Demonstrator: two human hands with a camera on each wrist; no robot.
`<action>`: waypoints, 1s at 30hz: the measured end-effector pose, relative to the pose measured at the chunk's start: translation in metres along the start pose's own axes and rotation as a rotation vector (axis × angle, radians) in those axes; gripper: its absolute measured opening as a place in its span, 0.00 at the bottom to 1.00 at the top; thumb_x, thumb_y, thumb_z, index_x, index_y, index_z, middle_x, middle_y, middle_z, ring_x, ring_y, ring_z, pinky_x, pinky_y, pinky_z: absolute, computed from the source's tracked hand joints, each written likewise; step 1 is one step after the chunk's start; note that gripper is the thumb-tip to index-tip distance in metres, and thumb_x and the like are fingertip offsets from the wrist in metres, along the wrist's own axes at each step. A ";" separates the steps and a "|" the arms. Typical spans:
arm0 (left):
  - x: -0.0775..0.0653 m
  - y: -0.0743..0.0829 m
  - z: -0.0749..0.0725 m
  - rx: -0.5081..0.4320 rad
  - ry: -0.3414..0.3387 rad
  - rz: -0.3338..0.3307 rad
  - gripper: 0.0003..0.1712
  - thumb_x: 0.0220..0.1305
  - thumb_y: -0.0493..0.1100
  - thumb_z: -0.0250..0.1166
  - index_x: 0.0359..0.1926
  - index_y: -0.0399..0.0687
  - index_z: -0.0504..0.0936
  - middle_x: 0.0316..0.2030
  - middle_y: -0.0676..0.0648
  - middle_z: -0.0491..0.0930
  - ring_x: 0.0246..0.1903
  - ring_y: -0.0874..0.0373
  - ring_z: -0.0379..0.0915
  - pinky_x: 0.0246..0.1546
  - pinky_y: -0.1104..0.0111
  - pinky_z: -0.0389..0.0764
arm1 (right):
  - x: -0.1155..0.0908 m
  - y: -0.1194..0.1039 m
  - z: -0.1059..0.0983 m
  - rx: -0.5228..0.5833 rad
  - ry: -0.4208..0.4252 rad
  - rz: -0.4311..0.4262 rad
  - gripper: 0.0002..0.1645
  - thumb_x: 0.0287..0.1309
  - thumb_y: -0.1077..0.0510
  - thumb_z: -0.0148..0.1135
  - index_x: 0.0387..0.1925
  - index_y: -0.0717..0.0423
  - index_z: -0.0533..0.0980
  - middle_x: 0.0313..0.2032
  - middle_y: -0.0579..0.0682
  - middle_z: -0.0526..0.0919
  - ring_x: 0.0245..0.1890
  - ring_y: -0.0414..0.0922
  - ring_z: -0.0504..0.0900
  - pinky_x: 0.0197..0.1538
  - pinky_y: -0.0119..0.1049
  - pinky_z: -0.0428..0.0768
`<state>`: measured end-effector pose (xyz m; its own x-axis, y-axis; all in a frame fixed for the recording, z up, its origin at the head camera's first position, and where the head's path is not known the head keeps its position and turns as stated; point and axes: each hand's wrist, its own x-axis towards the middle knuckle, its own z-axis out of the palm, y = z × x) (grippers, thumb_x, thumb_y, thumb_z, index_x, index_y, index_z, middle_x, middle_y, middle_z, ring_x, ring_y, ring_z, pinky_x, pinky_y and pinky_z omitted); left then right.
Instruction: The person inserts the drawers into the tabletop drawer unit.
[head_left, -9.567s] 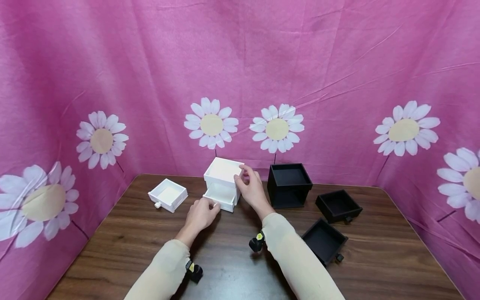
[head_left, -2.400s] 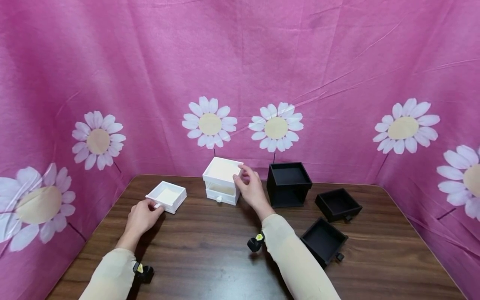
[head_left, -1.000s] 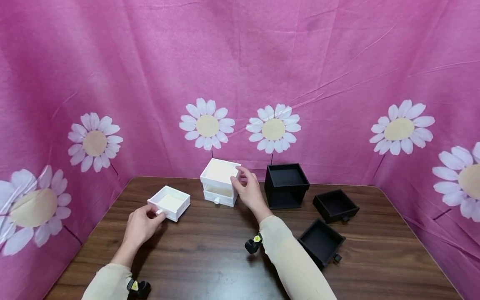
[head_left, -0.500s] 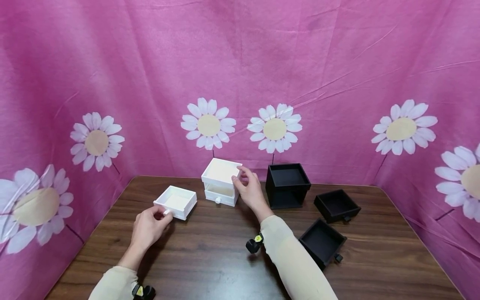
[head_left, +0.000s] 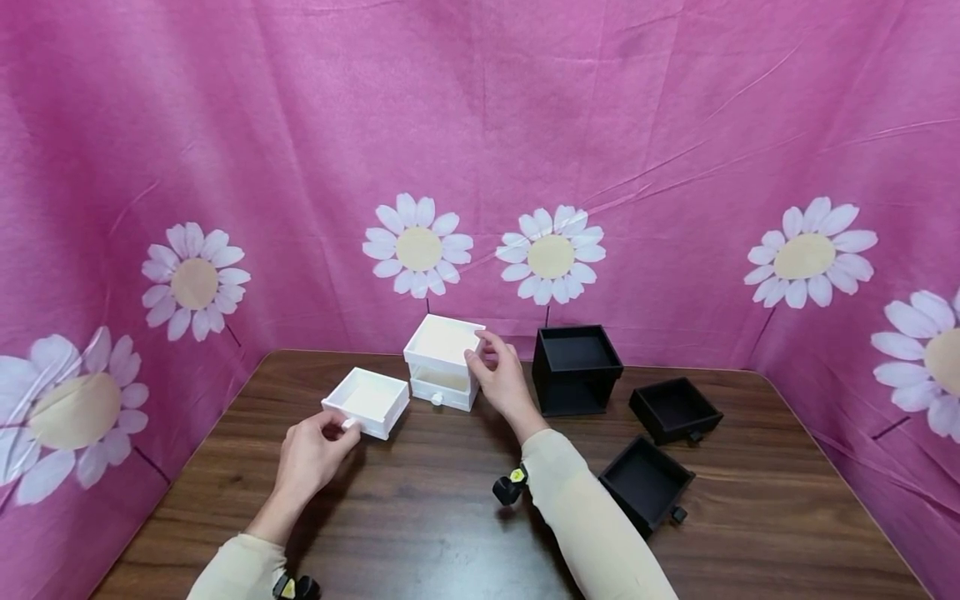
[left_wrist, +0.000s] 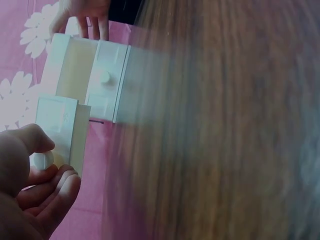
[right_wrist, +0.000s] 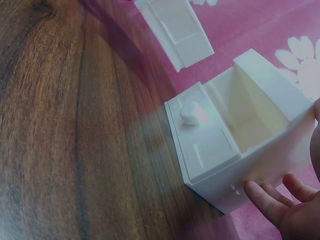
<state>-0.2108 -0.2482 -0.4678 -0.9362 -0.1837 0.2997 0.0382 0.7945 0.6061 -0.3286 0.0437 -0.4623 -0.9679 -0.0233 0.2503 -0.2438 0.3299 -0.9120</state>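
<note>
My left hand point(head_left: 311, 454) pinches the round knob point(left_wrist: 43, 160) of a small white drawer point(head_left: 367, 396). That drawer is held level off the table, just left of a white two-tier drawer cabinet point(head_left: 444, 343). In the cabinet, the lower drawer front point(right_wrist: 205, 132) sits flush with its knob facing out, and the upper slot point(right_wrist: 250, 117) is an open gap. My right hand point(head_left: 502, 379) holds the cabinet by its right side, thumb near the front edge and index finger at the top rim. In the right wrist view its fingertips touch the side wall.
To the right stands a black cabinet point(head_left: 577, 350) with a hollow front. Two black drawers point(head_left: 675, 408) lie on the wooden table point(head_left: 420, 517) right of it, one nearer to me. A pink flowered curtain point(head_left: 480, 125) hangs behind the table.
Earlier my left hand slid the lower white drawer into the cabinet. It then took the other white drawer by its knob, lifted it and carried it right. My right hand stays on the cabinet.
</note>
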 end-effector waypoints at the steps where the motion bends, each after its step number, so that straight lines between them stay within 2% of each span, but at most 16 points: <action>1: 0.000 0.001 0.001 0.001 0.003 0.001 0.05 0.61 0.44 0.75 0.31 0.51 0.88 0.25 0.50 0.87 0.27 0.56 0.77 0.33 0.59 0.75 | 0.000 0.000 0.000 0.001 0.000 0.001 0.28 0.75 0.52 0.67 0.72 0.51 0.76 0.60 0.66 0.77 0.60 0.62 0.83 0.65 0.56 0.84; 9: -0.002 0.011 0.007 -0.007 0.032 0.026 0.05 0.60 0.45 0.76 0.32 0.50 0.90 0.26 0.49 0.88 0.27 0.55 0.78 0.33 0.60 0.76 | 0.000 0.000 0.000 0.004 0.004 0.009 0.28 0.75 0.51 0.67 0.72 0.50 0.76 0.60 0.66 0.77 0.60 0.62 0.84 0.64 0.56 0.84; 22: -0.006 0.029 0.018 -0.043 0.022 0.050 0.05 0.59 0.44 0.77 0.29 0.52 0.89 0.24 0.51 0.88 0.25 0.59 0.78 0.32 0.61 0.77 | 0.000 0.002 0.001 0.014 0.016 -0.031 0.27 0.74 0.54 0.67 0.70 0.54 0.77 0.58 0.68 0.77 0.57 0.64 0.84 0.64 0.57 0.84; 30: -0.007 0.036 0.026 -0.042 0.029 0.079 0.05 0.59 0.44 0.77 0.30 0.51 0.90 0.23 0.52 0.88 0.25 0.59 0.78 0.32 0.61 0.77 | 0.001 0.003 0.001 0.012 0.019 -0.024 0.28 0.74 0.53 0.68 0.71 0.53 0.77 0.59 0.68 0.77 0.57 0.63 0.85 0.64 0.56 0.84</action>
<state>-0.2114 -0.2031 -0.4673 -0.9190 -0.1385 0.3693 0.1271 0.7824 0.6097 -0.3306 0.0437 -0.4650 -0.9606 -0.0129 0.2778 -0.2673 0.3184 -0.9095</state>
